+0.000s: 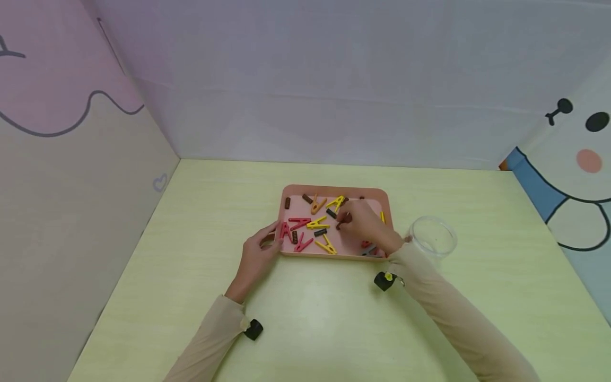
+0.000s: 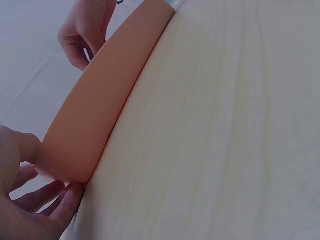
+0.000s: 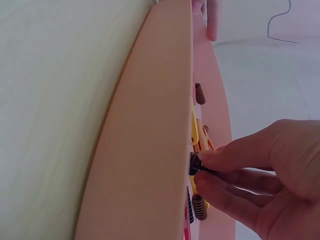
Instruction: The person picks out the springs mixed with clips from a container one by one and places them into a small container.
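A pink tray (image 1: 334, 257) holds red, yellow and orange clips and several dark ribbed coils. At its left side my left hand (image 1: 258, 257) grips the wall; in the left wrist view, thumb and fingers of the left hand (image 2: 30, 185) lie round the corner of the tray (image 2: 95, 100). Over the right half of the tray is my right hand (image 1: 365, 220), fingers pointing down. The right wrist view shows thumb and forefinger of the right hand (image 3: 265, 175) pinching a small dark piece (image 3: 194, 164), partly hidden by the tray wall (image 3: 145, 120). A coil (image 3: 200, 207) lies below it.
A clear round dish (image 1: 434, 236) stands on the pale table (image 1: 310, 318) just right of the tray, close to my right wrist. Wall sheets (image 1: 334, 79) rise behind the table, with printed figures at both sides. Black wrist pieces (image 1: 254, 329) hang at both cuffs.
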Available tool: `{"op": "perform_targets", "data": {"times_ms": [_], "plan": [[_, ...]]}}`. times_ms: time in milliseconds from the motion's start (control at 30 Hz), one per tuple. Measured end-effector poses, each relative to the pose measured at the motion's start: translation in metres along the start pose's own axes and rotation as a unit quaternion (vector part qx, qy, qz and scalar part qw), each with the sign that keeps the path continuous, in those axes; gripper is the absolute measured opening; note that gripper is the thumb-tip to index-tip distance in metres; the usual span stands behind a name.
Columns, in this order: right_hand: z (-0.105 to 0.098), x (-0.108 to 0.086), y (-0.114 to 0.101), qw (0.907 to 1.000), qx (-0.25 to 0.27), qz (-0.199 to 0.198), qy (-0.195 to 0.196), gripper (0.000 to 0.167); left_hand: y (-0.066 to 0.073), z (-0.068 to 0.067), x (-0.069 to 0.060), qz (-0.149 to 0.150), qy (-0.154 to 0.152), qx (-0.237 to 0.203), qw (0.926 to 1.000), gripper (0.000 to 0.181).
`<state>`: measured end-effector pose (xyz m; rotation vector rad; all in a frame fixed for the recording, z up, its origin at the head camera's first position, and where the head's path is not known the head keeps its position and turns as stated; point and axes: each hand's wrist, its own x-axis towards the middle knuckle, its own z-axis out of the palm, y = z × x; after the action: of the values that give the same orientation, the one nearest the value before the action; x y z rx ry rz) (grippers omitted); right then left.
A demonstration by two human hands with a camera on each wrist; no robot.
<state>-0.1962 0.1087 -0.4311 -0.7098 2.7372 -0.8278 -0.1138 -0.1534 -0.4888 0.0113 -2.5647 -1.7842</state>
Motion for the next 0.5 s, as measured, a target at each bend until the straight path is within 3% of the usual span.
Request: {"op": "perform_targets", "data": {"times_ms": [267,500], "plan": [[-0.006,-0.008,0.0,0.9997,0.004,0.016,0.02,0.006,0.0,0.0,0.0,0.007,0.001,-0.001,1.0,0.046],[-0.008,-0.014,0.005,0.9989,0.002,-0.009,0.046,0.005,-0.001,-0.001,0.0,0.008,-0.004,-0.018,0.9998,0.047]]}}
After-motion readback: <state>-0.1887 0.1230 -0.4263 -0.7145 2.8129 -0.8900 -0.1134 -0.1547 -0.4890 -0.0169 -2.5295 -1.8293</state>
